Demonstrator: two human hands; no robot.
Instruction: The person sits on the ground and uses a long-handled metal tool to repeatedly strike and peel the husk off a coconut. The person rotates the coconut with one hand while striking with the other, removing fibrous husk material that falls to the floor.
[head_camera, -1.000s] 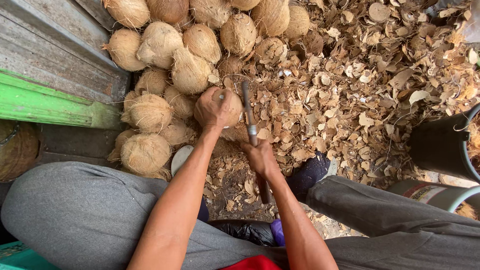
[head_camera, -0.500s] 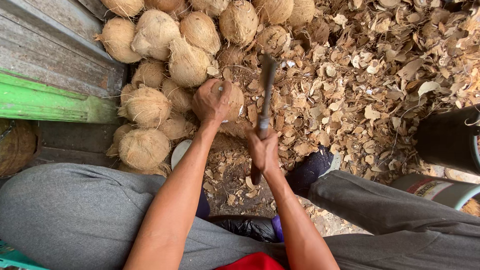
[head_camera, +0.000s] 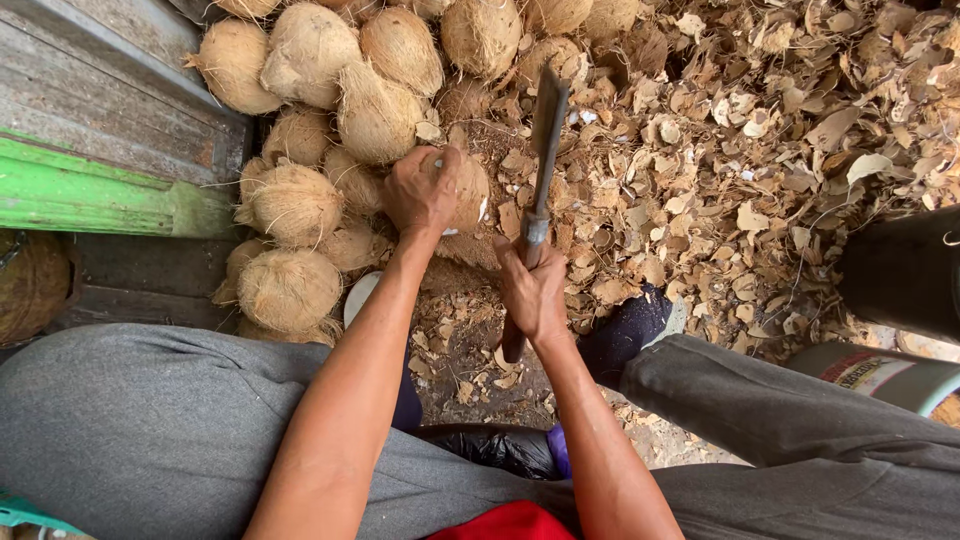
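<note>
Left hand (head_camera: 420, 190) wrapped over a round, brown, hairy coconut (head_camera: 462, 190), held just in front of the knees. Right hand (head_camera: 532, 290) shut tight on the wooden handle of a long flat metal chopping knife (head_camera: 545, 140), blade pointing up and away (a little tilted). Black bucket (head_camera: 900, 270) at right, insides hidden, maybe holding something.

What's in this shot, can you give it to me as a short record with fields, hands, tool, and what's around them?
Left hand: gripping a husked coconut from above
Right hand: closed on the handle of a chopping knife, blade raised beside the coconut
Pile: more fibrous coconuts, at left
Ground: covered in broken shell chips
Left edge: green wooden board
Right edge: black bucket
</note>
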